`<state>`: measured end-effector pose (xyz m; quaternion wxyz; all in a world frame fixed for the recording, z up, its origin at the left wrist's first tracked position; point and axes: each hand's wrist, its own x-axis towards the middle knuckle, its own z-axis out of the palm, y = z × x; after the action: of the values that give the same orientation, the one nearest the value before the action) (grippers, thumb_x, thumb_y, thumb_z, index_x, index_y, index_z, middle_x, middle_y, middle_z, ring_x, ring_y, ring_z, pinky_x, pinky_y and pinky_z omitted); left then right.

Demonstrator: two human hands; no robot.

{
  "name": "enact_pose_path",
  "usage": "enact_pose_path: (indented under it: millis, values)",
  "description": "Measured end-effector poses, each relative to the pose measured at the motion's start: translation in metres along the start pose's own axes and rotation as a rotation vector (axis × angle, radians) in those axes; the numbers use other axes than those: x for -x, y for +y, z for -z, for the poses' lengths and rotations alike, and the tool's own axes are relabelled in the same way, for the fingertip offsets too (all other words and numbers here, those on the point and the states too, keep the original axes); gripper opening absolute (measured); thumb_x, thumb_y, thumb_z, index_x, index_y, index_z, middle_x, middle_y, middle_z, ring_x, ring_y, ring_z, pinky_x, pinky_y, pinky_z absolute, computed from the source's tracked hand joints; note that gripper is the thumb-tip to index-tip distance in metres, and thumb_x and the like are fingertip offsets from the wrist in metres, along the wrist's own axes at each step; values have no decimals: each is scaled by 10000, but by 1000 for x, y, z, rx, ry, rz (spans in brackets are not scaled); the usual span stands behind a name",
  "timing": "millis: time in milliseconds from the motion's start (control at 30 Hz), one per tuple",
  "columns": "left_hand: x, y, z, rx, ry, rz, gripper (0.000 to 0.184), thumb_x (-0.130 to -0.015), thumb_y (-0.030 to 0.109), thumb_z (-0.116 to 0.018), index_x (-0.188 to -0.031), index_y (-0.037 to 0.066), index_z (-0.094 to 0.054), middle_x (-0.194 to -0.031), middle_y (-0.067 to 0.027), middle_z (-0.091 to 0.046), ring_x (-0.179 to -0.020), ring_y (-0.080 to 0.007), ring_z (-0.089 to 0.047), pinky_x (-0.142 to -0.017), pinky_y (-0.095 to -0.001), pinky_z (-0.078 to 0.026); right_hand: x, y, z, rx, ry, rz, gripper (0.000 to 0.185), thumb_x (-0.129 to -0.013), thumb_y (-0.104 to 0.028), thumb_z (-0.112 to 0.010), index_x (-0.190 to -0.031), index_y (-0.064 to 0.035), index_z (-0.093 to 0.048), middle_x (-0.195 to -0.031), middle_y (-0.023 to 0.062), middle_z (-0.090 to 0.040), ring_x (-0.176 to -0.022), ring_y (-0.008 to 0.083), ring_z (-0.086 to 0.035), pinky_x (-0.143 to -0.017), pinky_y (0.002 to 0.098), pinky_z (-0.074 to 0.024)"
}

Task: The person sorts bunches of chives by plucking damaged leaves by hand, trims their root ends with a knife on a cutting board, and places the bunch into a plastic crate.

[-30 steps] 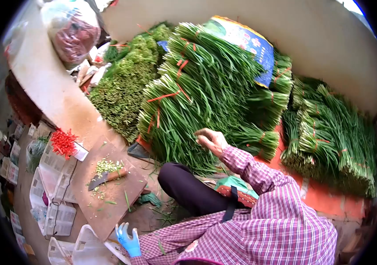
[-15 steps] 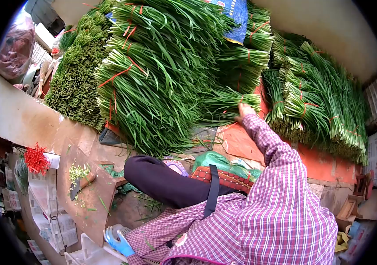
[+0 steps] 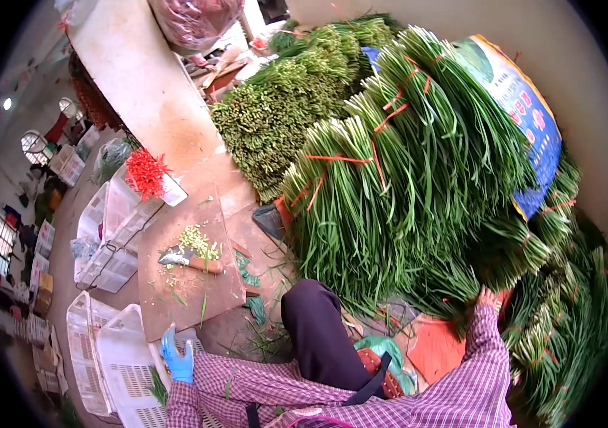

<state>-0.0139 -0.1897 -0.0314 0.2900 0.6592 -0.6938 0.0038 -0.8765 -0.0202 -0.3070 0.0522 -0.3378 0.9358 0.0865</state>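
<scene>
The left hand point(image 3: 178, 359) is spread wide, left of the leafy pile point(image 3: 404, 207); the right hand point(image 3: 486, 297), grip unclear, meets a bundle point(image 3: 454, 285) at its near-right edge; the sack point(image 3: 536, 143) against it bears illegible red lettering point(image 3: 526, 99).

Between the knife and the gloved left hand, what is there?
In the head view, brown board with a few green scraps lies between the knife and the left hand.

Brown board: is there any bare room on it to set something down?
Yes: on the board, a patch between the red strips and chopped bits, and another between the knife and the left hand, with a few green scraps. The middle is crowded by knife and bits.
</scene>
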Motion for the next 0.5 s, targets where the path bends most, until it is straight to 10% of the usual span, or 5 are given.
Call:
enact_pose_path:
  millis: [367, 500]
  values:
    - [-36, 78, -3, 158, -32, 18, 620, -742, 7, -673, -1330, 21, -476, -1154, -144, -603, -1086, -279, -567, -976, -388, -427, 8, -22, 69, 89, -323, 98, 1345, -442, -494, -864, -1499, -109, -125, -1289, 148, -465, -1205, 288, -465, -1060, 400, -336]
    - [-52, 94, -9, 248, -29, -20, 571, -757, 6, -677, -1301, 28, -504, -1151, -136, -612, -1079, -259, -579, -969, -364, -432, 64, -50, 118, 4, -402, 33, 1117, -603, -442, -815, -1478, -102, -209, -1294, 147, -502, -1192, 277, -514, -1006, 437, -431]
